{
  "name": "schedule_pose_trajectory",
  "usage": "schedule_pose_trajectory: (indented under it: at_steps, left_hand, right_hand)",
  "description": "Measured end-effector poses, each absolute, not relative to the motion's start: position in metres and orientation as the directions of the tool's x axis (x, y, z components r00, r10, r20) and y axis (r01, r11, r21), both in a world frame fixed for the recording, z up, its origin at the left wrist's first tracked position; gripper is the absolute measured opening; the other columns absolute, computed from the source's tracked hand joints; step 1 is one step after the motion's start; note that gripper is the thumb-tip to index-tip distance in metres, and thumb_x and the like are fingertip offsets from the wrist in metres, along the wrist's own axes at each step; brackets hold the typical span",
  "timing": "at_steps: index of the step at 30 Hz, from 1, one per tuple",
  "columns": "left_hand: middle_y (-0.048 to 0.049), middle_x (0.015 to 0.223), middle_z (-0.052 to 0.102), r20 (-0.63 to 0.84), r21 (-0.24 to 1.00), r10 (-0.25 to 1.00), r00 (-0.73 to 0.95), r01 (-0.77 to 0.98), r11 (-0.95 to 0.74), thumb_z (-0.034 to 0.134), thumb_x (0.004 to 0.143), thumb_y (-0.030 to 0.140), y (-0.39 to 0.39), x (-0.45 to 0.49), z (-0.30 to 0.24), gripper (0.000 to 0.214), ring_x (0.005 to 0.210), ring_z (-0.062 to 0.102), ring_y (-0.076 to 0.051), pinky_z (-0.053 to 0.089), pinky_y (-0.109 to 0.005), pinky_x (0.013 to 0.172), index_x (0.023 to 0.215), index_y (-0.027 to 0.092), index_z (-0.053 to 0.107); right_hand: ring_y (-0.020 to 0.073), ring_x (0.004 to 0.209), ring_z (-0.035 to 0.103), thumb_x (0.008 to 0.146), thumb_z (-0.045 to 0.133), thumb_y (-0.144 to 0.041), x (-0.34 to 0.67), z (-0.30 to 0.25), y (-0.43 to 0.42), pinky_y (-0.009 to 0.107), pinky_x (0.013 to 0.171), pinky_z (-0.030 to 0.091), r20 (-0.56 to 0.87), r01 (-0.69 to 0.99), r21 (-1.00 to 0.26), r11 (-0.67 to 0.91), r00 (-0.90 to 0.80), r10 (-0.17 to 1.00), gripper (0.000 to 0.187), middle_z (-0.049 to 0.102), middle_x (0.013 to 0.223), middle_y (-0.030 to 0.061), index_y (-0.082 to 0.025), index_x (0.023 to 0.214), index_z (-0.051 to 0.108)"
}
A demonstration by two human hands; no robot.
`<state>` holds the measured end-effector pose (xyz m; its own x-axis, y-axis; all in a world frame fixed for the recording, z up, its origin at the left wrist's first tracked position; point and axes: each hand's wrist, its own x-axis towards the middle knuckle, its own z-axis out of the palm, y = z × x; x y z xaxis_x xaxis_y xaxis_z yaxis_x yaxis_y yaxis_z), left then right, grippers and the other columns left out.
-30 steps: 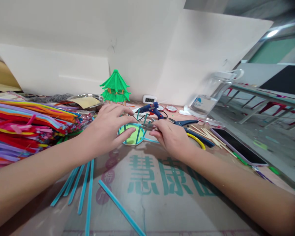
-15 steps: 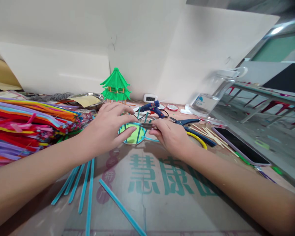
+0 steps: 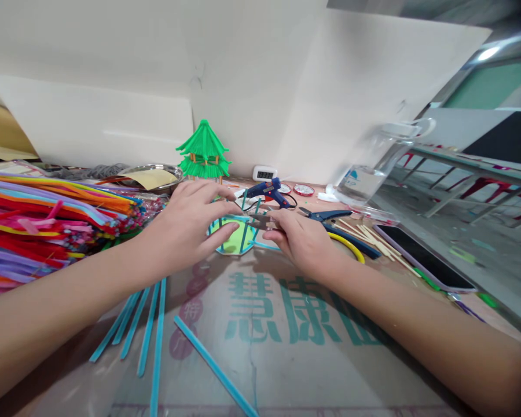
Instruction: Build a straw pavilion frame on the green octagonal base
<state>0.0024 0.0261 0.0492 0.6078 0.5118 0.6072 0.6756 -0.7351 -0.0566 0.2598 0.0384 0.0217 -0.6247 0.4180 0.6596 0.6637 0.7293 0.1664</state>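
My left hand [image 3: 200, 220] is at the middle of the table, thumb and fingers curved round a small frame of light-blue and dark-teal pipe cleaners [image 3: 246, 234]. A yellow-green base [image 3: 230, 244] shows beneath the frame. My right hand [image 3: 301, 240] grips a small pair of pliers [image 3: 260, 222], whose dark metal jaws point left, parted, at the frame's top strip. My palms and fingers hide the handles and part of the frame. Several loose light-blue pipe cleaners [image 3: 212, 362] lie in front of my hands.
Bundled coloured pipe cleaners [image 3: 47, 231] fill the left side. Behind stand a green tree-like model [image 3: 204, 152], a timer [image 3: 264, 173] and a blue glue gun [image 3: 267, 190]. At right are blue-handled pliers [image 3: 330, 215], wooden sticks [image 3: 377, 240], a phone [image 3: 425, 258] and a clear jug [image 3: 369, 168].
The jaws of the pliers in my right hand have spread apart. Both hands stay in nearly the same place.
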Motion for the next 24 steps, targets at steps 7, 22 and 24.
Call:
schedule_pose_trajectory:
  at_steps: [7, 22, 24]
  left_hand:
    - [-0.0105, 0.126, 0.064, 0.615, -0.064, 0.505, 0.606, 0.677, -0.733, 0.052, 0.097, 0.032, 0.024, 0.002, 0.053, 0.026, 0.122, 0.056, -0.033, 0.041, -0.056, 0.103, 0.111, 0.021, 0.071]
    - [-0.0104, 0.127, 0.064, 0.617, -0.068, 0.495, 0.612, 0.668, -0.741, 0.053, 0.097, 0.032, 0.025, 0.002, 0.051, 0.026, 0.124, 0.055, -0.033, 0.042, -0.055, 0.104, 0.113, 0.022, 0.071]
    - [-0.0102, 0.128, 0.064, 0.611, -0.060, 0.505, 0.610, 0.672, -0.738, 0.053, 0.097, 0.033, 0.025, 0.002, 0.052, 0.026, 0.125, 0.054, -0.033, 0.041, -0.055, 0.104, 0.114, 0.023, 0.071]
  right_hand:
    - [0.0218, 0.075, 0.070, 0.106, 0.030, -0.049, 0.266, 0.016, 0.038, 0.030, 0.065, 0.049, 0.681, 0.697, 0.102, 0.709, -0.569, 0.461, 0.046, 0.074, 0.087, 0.0107, -0.015, 0.112, 0.059]
    - [0.0197, 0.068, 0.062, 0.105, 0.036, -0.041, 0.253, 0.024, 0.027, 0.028, 0.061, 0.040, 0.481, 0.739, -0.188, 0.647, -0.505, 0.717, 0.032, 0.069, 0.082, 0.0057, -0.020, 0.098, 0.058]
    - [0.0192, 0.068, 0.062, 0.104, 0.038, -0.040, 0.253, 0.023, 0.027, 0.028, 0.061, 0.040, 0.464, 0.742, -0.223, 0.633, -0.490, 0.738, 0.030, 0.068, 0.082, 0.0051, -0.020, 0.098, 0.059]
